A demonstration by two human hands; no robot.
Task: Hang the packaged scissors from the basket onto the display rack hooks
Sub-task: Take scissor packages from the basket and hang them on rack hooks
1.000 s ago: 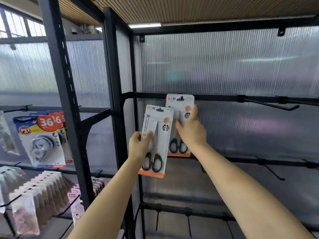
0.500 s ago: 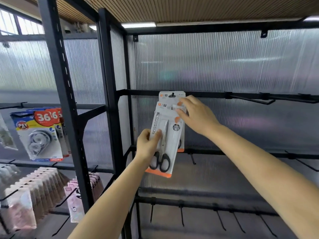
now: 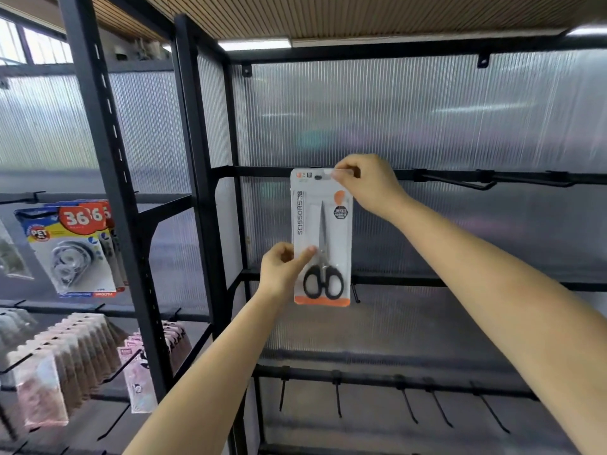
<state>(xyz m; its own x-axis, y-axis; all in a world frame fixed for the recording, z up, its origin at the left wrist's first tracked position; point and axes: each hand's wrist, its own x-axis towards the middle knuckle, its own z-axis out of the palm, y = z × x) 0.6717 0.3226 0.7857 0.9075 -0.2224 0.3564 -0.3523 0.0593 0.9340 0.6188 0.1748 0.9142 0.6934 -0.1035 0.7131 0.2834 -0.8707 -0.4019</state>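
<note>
A packaged pair of scissors [image 3: 322,238] is held upright against the upper crossbar [image 3: 262,171] of the black display rack [image 3: 197,159], its top edge level with the bar and its hang hole at the bar's height. The upper right corner of the card is pinched by the right hand [image 3: 368,187], thumb and fingers being curled onto it just beside the hang hole. The lower left edge of the package is gripped by the left hand [image 3: 282,270], with the thumb laid across the front of the card near the blades and the other fingers hidden behind. Whether the hole is already seated on a hook cannot be told, since the hook there is covered by the card. The black-handled scissors are seen through the clear front, points up, above an orange strip at the card's bottom. To the right on the same bar, an empty hook [image 3: 460,183] is seen projecting forward. Further bare hooks [image 3: 338,399] are carried on a lower bar. In the neighbouring bay to the left, tape packages [image 3: 69,247] marked 36 and rows of pink packets [image 3: 65,356] are hung.
</note>
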